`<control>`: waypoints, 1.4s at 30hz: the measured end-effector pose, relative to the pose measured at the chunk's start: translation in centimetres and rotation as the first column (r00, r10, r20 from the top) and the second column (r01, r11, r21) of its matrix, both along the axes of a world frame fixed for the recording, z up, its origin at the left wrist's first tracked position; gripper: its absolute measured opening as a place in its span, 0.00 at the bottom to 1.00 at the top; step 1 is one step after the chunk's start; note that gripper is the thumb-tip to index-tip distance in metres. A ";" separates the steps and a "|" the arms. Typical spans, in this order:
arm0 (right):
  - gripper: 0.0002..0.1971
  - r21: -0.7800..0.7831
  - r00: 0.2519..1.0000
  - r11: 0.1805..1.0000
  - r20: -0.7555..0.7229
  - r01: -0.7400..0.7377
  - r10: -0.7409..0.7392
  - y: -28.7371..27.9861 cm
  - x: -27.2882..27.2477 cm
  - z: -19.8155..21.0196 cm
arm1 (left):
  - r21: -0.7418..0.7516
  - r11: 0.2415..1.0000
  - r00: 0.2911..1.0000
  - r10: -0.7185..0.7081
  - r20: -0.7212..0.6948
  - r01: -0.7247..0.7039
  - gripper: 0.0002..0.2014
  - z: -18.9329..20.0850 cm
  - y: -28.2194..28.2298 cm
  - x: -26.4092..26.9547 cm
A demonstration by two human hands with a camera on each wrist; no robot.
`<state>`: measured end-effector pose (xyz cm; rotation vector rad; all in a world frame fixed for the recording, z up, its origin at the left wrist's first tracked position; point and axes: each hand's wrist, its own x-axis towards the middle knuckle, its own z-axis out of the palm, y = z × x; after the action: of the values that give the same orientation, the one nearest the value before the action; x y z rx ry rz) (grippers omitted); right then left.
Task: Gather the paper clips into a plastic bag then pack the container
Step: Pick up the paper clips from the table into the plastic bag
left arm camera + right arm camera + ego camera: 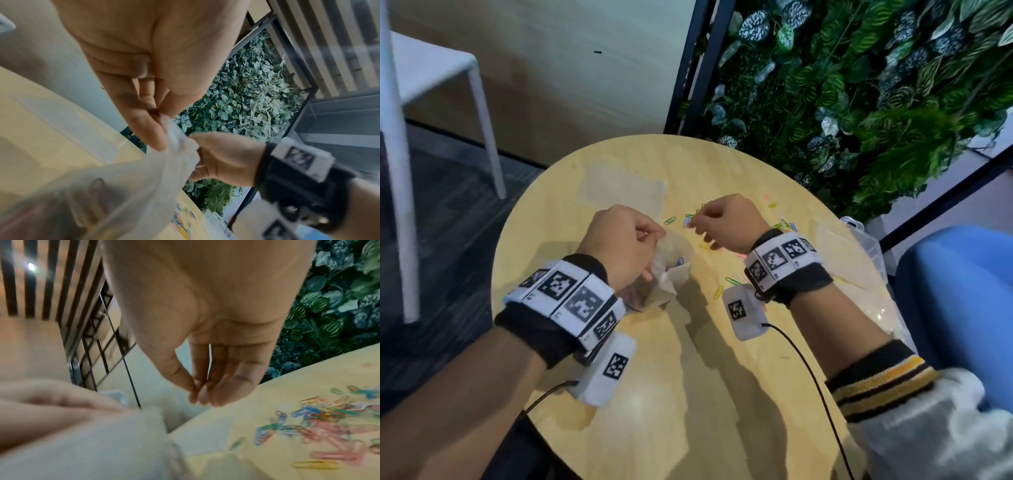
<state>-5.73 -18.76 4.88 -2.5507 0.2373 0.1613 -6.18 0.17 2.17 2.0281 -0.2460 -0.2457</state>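
Here the left hand (619, 245) pinches the rim of the plastic bag (671, 270) between thumb and forefinger and holds it up above the table (654, 377), with the mouth turned toward the other hand. A few clips already lie at the bottom of the bag. The right hand (726, 222) hovers just beside the mouth, with thumb and fingertips (200, 395) pressed together; if a clip is between them I cannot tell, the view is too blurred. The loose paper clips (320, 421) are scattered on the table under and beyond the right hand. The clear container (866, 240) stands at the table edge, to the outer side of the right wrist.

I think the bag is very thin and soft, so it will collapse if the rim is released; best to hold it at the rim. The clips are light, small and smooth, so they slip easily. It is better to pinch them a few at a time.
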 end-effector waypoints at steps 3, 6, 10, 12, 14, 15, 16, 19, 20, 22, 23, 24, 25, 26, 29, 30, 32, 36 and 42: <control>0.19 -0.348 0.993 0.931 -0.069 -0.112 0.093 0.0 2.7 -2.8 | 0.011 0.999 0.999 0.031 0.017 -0.032 0.07 -0.2 1.5 0.8; 0.24 -0.447 0.935 0.825 -0.247 -0.344 0.256 0.8 4.4 -5.9 | 0.006 0.999 0.999 0.043 0.029 -0.044 0.07 0.0 1.7 1.4; 0.33 -0.493 0.909 0.775 -0.328 -0.396 0.256 -0.3 5.4 -10.2 | 0.010 1.000 0.999 0.028 0.028 -0.028 0.07 0.1 0.3 1.7; 0.32 -0.557 0.940 0.766 -0.284 -0.321 0.188 -1.6 4.5 -10.5 | 0.001 1.000 1.000 0.025 0.014 -0.025 0.07 0.1 -0.4 1.7; 0.33 -0.604 0.958 0.759 -0.271 -0.243 0.091 -3.5 3.4 -10.1 | -0.001 1.000 1.000 0.024 0.013 -0.024 0.07 0.0 -1.0 1.5; 0.32 -0.587 0.957 0.779 -0.284 -0.221 0.057 -4.5 3.0 -10.2 | 0.004 1.000 1.000 0.022 0.014 -0.022 0.07 0.0 -1.1 1.4; 0.31 -0.566 0.953 0.799 -0.300 -0.205 0.032 -5.4 2.5 -10.1 | 0.010 1.000 1.000 0.021 0.016 -0.021 0.07 0.0 -1.2 1.3; 0.23 -0.534 0.967 0.825 -0.249 -0.186 0.057 -7.1 1.0 -9.9 | 0.027 0.999 1.000 0.018 0.009 -0.018 0.07 -0.1 -1.3 0.9; 0.19 -0.536 0.977 0.829 -0.207 -0.159 0.053 -7.2 0.4 -9.5 | 0.033 0.999 1.000 0.017 0.007 -0.017 0.07 0.0 -1.3 0.8; 0.15 -0.554 0.988 0.823 -0.146 -0.127 0.053 -7.6 -0.4 -8.8 | 0.054 0.998 1.000 0.014 0.015 -0.014 0.07 0.0 -1.2 0.7; 0.13 -0.567 0.991 0.817 -0.127 -0.103 0.036 -7.8 -0.9 -8.5 | 0.064 0.998 1.000 0.009 0.021 -0.011 0.07 0.0 -1.2 0.6; 0.12 -0.563 0.993 0.824 -0.119 -0.060 -0.009 -7.9 -1.3 -8.1 | 0.067 0.998 1.000 0.005 0.023 -0.006 0.07 0.0 -1.2 0.6; 0.11 -0.546 0.994 0.837 -0.097 -0.015 -0.046 -8.2 -1.7 -7.8 | 0.068 0.998 1.000 0.002 0.023 -0.003 0.07 0.0 -1.3 0.6; 0.12 -0.519 0.994 0.854 -0.080 0.027 -0.080 -8.6 -2.1 -7.5 | 0.067 0.998 1.000 -0.002 0.021 0.000 0.07 0.0 -1.4 0.5; 0.10 -0.341 0.975 0.916 0.006 0.211 -0.222 -10.4 -3.2 -7.1 | 0.047 0.999 1.000 -0.019 0.002 0.019 0.07 0.1 -2.0 0.4; 0.10 -0.222 0.948 0.923 0.034 0.315 -0.316 -11.1 -3.5 -6.8 | 0.033 0.999 1.000 -0.026 -0.006 0.027 0.07 0.1 -2.4 0.4; 0.09 0.086 0.855 0.853 0.020 0.514 -0.518 -12.2 -4.1 -6.1 | 0.008 0.999 0.999 -0.046 -0.021 0.046 0.07 0.3 -3.1 0.2; 0.09 0.807 0.760 0.306 -0.247 0.504 -0.602 -12.0 -4.7 -3.5 | 0.027 0.999 0.999 -0.041 -0.021 0.042 0.09 0.6 -4.5 0.2; 0.05 0.911 0.896 0.124 -0.349 0.393 -0.275 -5.6 -5.4 -0.1 | 0.086 0.991 0.989 -0.097 -0.108 0.107 0.12 0.4 -5.3 -0.3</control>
<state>-11.16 -24.39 4.77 -1.0958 0.5433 0.1752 -6.45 -5.13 2.57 2.0891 -0.2787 -0.4319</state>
